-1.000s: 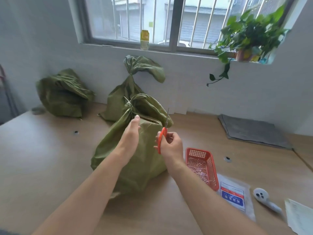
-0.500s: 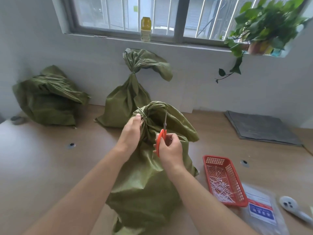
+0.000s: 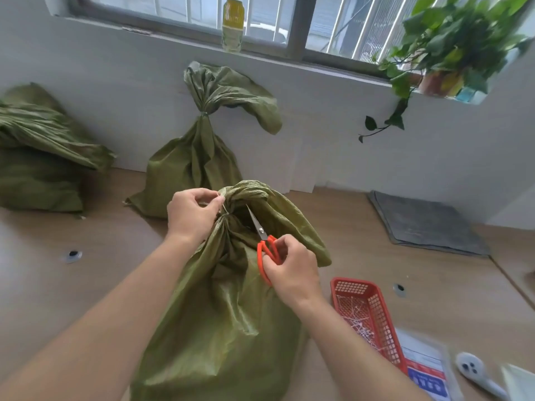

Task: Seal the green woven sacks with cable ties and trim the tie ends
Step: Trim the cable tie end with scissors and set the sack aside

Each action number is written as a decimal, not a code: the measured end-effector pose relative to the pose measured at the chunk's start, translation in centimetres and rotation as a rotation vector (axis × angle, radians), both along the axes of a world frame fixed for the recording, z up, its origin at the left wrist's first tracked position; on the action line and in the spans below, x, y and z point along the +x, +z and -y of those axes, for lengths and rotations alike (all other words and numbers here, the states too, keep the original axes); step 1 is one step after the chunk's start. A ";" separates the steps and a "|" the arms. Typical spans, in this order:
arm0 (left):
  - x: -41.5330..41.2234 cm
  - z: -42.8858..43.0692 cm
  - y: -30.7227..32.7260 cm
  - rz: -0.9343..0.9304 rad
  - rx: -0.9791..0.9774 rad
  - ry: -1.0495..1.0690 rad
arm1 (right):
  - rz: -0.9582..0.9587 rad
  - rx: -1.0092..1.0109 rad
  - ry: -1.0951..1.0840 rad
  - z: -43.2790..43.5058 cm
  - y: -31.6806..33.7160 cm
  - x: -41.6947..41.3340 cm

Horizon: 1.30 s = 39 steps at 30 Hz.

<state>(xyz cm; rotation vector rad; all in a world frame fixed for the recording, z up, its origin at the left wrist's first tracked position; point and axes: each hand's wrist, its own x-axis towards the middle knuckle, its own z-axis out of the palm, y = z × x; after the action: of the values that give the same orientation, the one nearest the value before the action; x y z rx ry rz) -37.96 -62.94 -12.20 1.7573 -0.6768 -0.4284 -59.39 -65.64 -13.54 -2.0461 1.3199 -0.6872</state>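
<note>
A green woven sack (image 3: 228,319) stands in front of me on the wooden table, its neck gathered and bound by a pale cable tie (image 3: 223,210). My left hand (image 3: 192,214) pinches the tie's loose end at the neck. My right hand (image 3: 291,270) holds orange-handled scissors (image 3: 265,247), whose blades point up-left toward the tie, their tips just to its right. Behind, a second sack (image 3: 199,160) leans on the wall with its neck tied. A third sack (image 3: 37,151) lies at the far left.
A red mesh basket (image 3: 372,296) with several white tie offcuts sits at my right. Next to it lie a clear packet with a blue label (image 3: 425,371) and a white object (image 3: 474,371). A grey mat (image 3: 425,224) lies at the back right. A potted plant (image 3: 451,44) hangs over the sill.
The view has closed in on the sack. My left hand shifted from the sack's side to pinching the tie end, and the scissors tilted from upright toward the tie.
</note>
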 end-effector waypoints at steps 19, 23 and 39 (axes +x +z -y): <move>1.6 -2.6 2.8 -0.098 -0.020 -0.519 | -0.266 -0.543 0.204 2.1 -1.2 0.5; 1.9 -3.1 3.5 -0.233 -0.037 -0.609 | -0.236 -0.574 0.209 1.9 -0.8 0.1; 2.1 -4.2 4.3 -0.343 -0.061 -0.660 | -0.175 -0.628 0.156 0.7 -1.1 -1.4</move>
<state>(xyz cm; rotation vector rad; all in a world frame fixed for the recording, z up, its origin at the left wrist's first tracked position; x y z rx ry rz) -35.86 -58.76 -7.88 1.3222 -0.9968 -1.1168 -60.74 -66.29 -14.67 -2.7280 1.1042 -0.9547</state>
